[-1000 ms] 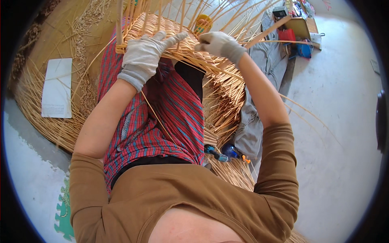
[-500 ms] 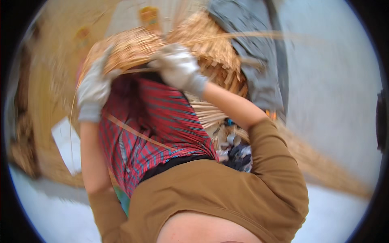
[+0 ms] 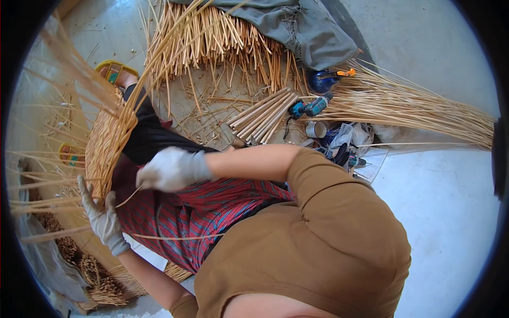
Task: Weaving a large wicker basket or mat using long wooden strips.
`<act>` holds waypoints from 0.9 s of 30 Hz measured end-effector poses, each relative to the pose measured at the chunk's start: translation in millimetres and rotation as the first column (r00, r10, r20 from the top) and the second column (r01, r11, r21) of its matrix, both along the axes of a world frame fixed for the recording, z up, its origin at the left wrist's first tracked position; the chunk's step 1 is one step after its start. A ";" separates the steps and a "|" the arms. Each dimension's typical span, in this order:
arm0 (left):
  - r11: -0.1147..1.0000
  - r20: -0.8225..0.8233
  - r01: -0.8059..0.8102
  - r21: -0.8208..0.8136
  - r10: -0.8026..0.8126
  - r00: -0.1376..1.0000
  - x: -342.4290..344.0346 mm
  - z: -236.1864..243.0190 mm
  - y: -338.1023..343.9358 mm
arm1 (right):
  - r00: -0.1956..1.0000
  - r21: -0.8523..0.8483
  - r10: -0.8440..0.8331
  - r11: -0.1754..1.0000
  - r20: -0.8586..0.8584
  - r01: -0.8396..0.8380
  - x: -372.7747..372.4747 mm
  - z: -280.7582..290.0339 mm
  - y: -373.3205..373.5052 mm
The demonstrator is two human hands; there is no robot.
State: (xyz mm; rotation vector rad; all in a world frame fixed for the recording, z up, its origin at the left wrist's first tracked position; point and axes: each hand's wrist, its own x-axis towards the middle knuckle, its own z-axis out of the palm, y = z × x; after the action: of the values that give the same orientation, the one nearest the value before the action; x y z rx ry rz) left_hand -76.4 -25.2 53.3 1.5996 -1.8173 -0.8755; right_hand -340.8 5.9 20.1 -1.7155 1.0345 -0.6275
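Observation:
A curved, half-woven wicker basket [image 3: 98,151] stands on edge at the left by my knees, loose stakes sticking out from it. My left hand [image 3: 103,220], in a whitish glove, grips its near edge, the fingers on the outer side and the thumb on the inner. My right hand [image 3: 172,169], gloved too, is closed in a pinch over my lap, apart from the weave. From its fingertips a thin wicker strand [image 3: 127,199] runs to the basket near my left thumb. Another pale strand [image 3: 177,237] lies across my red striped clothing. The basket's far side is hidden.
Cut wicker rods [image 3: 212,42] lie ahead under a grey cloth [image 3: 297,26]. A long rod bundle [image 3: 403,108] stretches right. Between them are short sticks [image 3: 263,115], a blue cordless tool [image 3: 313,107], a dark blue round container [image 3: 322,81] and a tape roll [image 3: 316,129].
The view has turned, and the basket now shows edge-on at the left. My right hand has come off the basket edge toward my lap, pinching a strand. My left hand stays on the basket.

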 end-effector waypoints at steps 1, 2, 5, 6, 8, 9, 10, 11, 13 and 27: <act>1.000 0.006 0.008 0.002 -0.008 1.000 3.6 0.7 2.8 | 0.994 -0.080 -0.078 0.993 0.077 0.084 -27.8 -10.1 1.1; 1.000 -0.014 -0.008 -0.023 0.007 1.000 6.2 -0.9 5.7 | 0.975 -0.146 -0.208 0.970 -0.084 0.195 -54.7 -27.6 3.8; 0.997 0.036 0.004 -0.074 -0.001 0.999 10.8 -1.0 7.9 | 0.747 -0.063 -0.623 0.776 -0.231 0.628 -156.8 -117.5 20.5; 0.998 0.089 -0.012 -0.064 0.017 0.996 16.2 0.3 11.9 | 0.653 0.309 -0.560 0.589 -0.510 0.747 -184.2 -112.5 16.4; 0.998 0.119 -0.004 -0.065 0.012 0.993 11.4 -0.5 7.8 | 0.360 0.072 -0.469 0.527 -0.806 0.847 -261.9 -190.0 45.5; 0.999 0.103 -0.013 -0.045 0.018 0.994 10.6 -1.5 6.3 | 0.214 -0.091 -0.519 0.501 -0.828 0.861 -291.1 -215.7 56.8; 0.999 0.092 -0.029 -0.027 0.032 0.995 12.0 -0.8 6.7 | 0.183 -0.121 -0.537 0.481 -0.823 0.868 -314.9 -228.1 57.6; 0.999 0.081 -0.049 -0.010 0.049 0.995 13.0 0.1 7.8 | 0.169 -0.020 -0.541 0.325 -0.824 0.946 -331.0 -234.4 51.0; 0.995 0.076 -0.095 0.010 0.094 0.993 19.4 5.0 11.6 | 0.223 0.159 -0.484 0.169 -0.846 0.973 -334.4 -230.6 25.5; 0.979 -0.088 -0.187 0.077 0.194 0.977 7.2 5.7 4.2 | 0.570 0.965 -0.817 0.075 -0.084 0.250 -265.4 -198.9 160.0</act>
State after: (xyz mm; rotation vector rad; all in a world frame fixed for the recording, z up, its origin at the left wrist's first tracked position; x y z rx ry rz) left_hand -69.2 -20.9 59.0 1.7118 -1.5542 -0.9175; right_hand -606.2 165.8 -178.8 0.0491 1.2853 -0.6845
